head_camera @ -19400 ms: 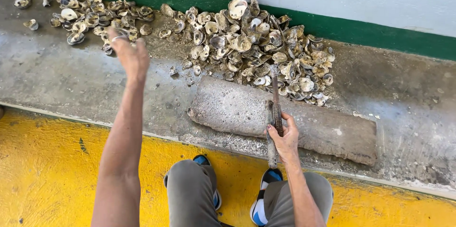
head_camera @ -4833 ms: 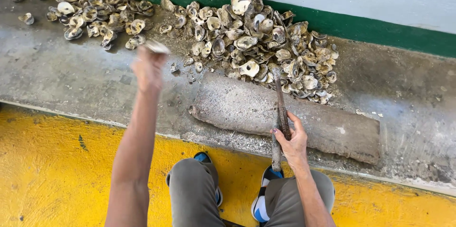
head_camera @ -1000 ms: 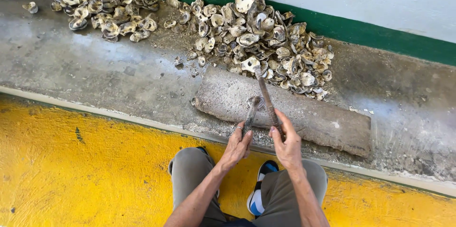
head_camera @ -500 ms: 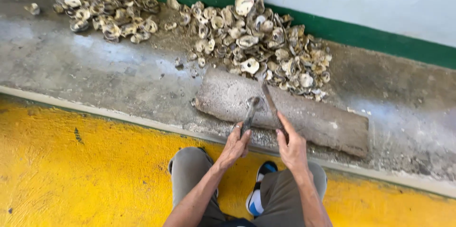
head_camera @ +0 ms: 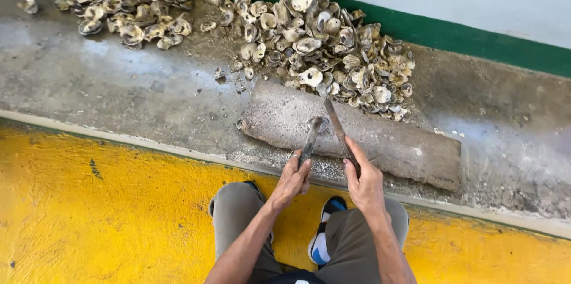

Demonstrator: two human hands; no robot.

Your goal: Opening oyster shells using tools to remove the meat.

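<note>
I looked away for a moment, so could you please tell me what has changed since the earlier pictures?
The left hand came back from the shells and now holds a hammer on the slab. The right hand still grips the blade; slab and shells stayed put.

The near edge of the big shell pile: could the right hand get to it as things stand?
Probably yes. The right hand grips a long blade over the stone slab, and the shell pile begins just behind the slab with nothing in between. The hand is occupied, though.
</note>
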